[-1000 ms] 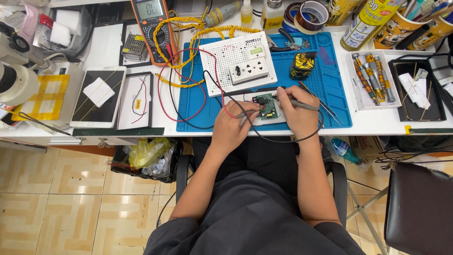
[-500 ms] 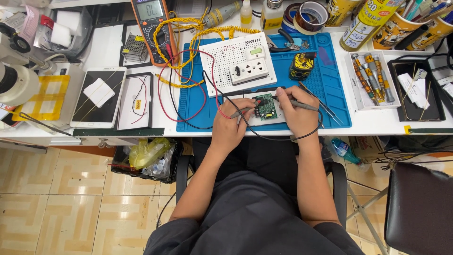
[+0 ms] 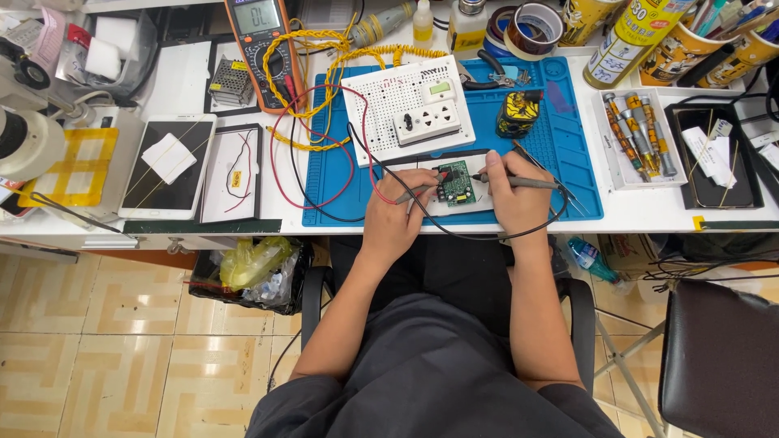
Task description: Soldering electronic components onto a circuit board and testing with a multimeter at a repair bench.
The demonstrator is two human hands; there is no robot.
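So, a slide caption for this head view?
Left hand and right hand press probes onto a green circuit board.

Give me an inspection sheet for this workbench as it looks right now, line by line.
Surface: white bench with a blue work mat.
Job's things: small green circuit board on the mat, a probe tip at each side.
Clutter: multimeter, white perforated socket board, tablet, tape rolls, tray of screwdriver bits.
Grippers: left hand holds the red probe; right hand holds the black probe.
Cables: red and black leads loop from the multimeter; yellow coiled cord.
Surroundings: tiled floor, bin with bags, black chair.
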